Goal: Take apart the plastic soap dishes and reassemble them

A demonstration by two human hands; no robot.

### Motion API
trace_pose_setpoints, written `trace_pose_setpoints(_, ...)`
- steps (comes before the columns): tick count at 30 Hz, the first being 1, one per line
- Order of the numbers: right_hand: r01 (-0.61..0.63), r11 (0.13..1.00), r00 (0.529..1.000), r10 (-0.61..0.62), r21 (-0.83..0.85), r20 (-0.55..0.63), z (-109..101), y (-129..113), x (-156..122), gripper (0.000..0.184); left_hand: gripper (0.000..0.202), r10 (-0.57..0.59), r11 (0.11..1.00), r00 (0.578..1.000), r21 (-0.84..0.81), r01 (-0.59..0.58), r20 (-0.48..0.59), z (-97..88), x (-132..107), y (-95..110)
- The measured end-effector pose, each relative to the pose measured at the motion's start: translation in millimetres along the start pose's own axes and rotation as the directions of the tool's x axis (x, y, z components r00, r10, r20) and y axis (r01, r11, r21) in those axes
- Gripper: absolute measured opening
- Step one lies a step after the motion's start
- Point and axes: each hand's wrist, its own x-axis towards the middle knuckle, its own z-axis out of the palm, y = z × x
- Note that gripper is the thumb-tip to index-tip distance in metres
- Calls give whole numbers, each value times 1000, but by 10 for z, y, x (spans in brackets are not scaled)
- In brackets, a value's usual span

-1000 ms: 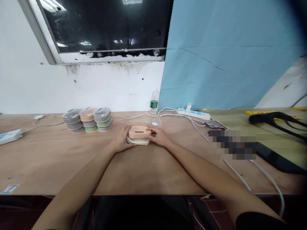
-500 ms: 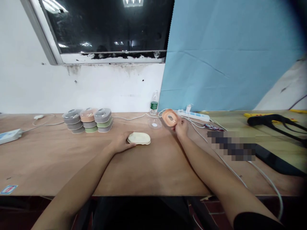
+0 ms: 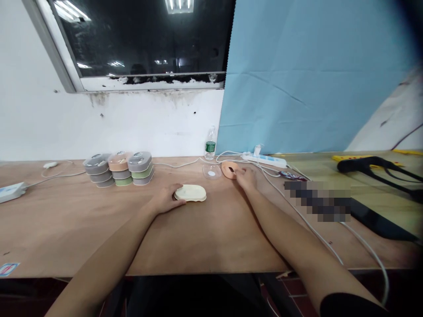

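Observation:
My left hand (image 3: 167,199) has its thumb and fingers around the left end of a cream-coloured, oval, shallow plastic piece (image 3: 191,193), which rests on the wooden table. With its fingertips, my right hand (image 3: 246,177) grips the right side of an orange plastic soap-box-like part (image 3: 228,164) that has an oval hole in its middle. This orange part sits low at the tabletop. Just left of it lies a clear plastic lid (image 3: 211,172) with a white spot. The fingers partly cover the edges of both held pieces.
Several stacked grey, orange and green boxes with clear tops (image 3: 117,167) stand at the back left. Behind the clear lid is a water bottle (image 3: 210,145). A white power strip (image 3: 266,159), cables and a black strap-like object (image 3: 376,166) occupy the right side.
My right hand has lowered the orange part from a tilted, raised position to the tabletop. The left hand keeps its hold on the cream piece. The view has shifted slightly.

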Motion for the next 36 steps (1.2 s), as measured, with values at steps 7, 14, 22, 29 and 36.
trace_pose_setpoints(7,169,985,973,-160,42,-164,50,-197,-172,41,54,-8,997,1000,82,9,-12,-19,-8,51)
trace_pose_setpoints(14,655,750,755,-642,98,-130,61,-480,-481,21,49,-107,987,966,95,132,-237,-60,19,36)
trace_pose_setpoints(22,911,361,357,-932,199,55,75,-843,-1060,29,49,-248,914,934,-381,138,-256,61,70,-70)
trace_pose_setpoints(29,934,267,223,-954,238,199,97,-906,-1129,29,57,-327,751,925,-646,132,-191,93,99,-48)
trace_pose_setpoints(36,894,348,270,-922,283,279,88,-828,-967,22,53,-314,727,941,-670,150,-130,76,89,1)
